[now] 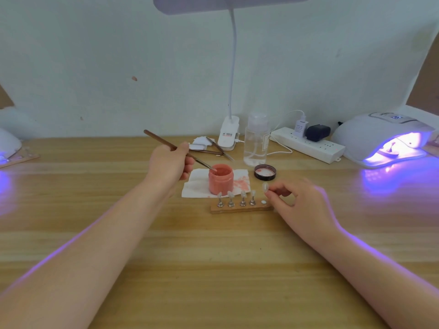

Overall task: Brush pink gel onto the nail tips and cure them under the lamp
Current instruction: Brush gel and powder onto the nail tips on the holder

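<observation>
Left hand (169,162), just left of frame centre: fingers curled round a brown-handled brush (175,148), handle slanting toward the upper left, tip dipped into the open mouth of the pink gel jar (221,179). Jar upright on a white paper towel (194,186) smeared pink on its right side, just right of the fingers.

Right hand (299,200), right of centre: thumb and forefinger pinched on one clear nail tip (265,186) on its stand, held above the right end of the wooden holder strip (240,208). Remaining fingers loosely curled behind the pinch. Directly below the held tip, a bare round white spot (263,202) on the strip. Four more nail tips (236,198) upright on metal stands in a row along the strip, left of the fingers and apart from them.

Dark jar lid (265,172) upturned, just above the right hand. Clear pump bottle (256,141), tweezers (216,148) and the clip base of a white desk lamp (229,135) behind the jar. White power strip (308,146) at right centre. Curing lamp (384,138) at the right edge, lit violet, something inside too blurred to name. Second violet glow at the left edge.
</observation>
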Demonstrator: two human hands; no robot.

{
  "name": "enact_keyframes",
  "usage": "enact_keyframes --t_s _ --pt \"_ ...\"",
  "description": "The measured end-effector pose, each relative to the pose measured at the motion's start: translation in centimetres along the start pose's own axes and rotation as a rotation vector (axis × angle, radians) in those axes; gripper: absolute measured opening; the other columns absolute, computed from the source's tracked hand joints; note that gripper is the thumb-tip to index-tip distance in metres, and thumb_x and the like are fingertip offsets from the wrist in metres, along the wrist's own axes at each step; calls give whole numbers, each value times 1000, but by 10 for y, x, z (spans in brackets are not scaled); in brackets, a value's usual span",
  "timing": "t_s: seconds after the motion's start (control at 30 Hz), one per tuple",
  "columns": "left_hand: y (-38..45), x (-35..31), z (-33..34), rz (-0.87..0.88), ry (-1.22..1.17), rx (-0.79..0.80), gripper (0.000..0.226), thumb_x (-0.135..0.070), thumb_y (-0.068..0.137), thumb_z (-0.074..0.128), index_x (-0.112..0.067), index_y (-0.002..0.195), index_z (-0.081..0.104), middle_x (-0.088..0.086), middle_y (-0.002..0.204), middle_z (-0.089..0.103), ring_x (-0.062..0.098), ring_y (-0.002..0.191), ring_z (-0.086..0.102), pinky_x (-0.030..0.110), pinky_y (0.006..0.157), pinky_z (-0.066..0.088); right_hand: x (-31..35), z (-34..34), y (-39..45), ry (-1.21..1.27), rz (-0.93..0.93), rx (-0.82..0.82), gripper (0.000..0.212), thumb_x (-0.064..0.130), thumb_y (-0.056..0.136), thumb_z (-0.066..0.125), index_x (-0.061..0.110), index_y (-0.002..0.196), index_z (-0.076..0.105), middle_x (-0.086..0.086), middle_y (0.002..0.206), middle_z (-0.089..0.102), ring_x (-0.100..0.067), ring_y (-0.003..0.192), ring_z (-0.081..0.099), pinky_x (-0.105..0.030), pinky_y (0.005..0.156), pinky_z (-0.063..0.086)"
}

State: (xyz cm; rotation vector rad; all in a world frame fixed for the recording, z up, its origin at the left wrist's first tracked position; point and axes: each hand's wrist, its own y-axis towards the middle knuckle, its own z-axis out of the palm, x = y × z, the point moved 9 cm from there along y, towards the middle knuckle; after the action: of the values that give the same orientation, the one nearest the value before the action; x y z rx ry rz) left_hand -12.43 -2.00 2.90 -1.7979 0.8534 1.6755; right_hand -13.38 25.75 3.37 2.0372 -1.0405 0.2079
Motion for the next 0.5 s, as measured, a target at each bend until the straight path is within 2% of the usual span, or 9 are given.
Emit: enact_keyframes --t_s 0.13,0.3,0.5 --pt "4 6 -6 -38 -24 -20 24 -25 96 54 -8 79 59 1 59 59 4 34 49 16 36 40 1 0 0 -4 -4 3 9 18 80 74 27 80 72 30 66 54 6 76 52 -5 67 33" --pt "7 3 -17 12 6 -82 25 -27 95 54 -11 77 58 -4 54 60 3 36 51 20 39 42 1 0 0 -5 7 7 9 17 80 73 26 80 73 27 66 56 4 74 51 -6 67 34" --pt "2 8 -6 -14 -46 -34 25 -25 94 55 -10 74 59 -4 49 58 4 35 50 17 37 40 2 -1 -1 5 6 10 8 17 80 73 25 80 72 24 67 57 7 76 52 -3 67 34"
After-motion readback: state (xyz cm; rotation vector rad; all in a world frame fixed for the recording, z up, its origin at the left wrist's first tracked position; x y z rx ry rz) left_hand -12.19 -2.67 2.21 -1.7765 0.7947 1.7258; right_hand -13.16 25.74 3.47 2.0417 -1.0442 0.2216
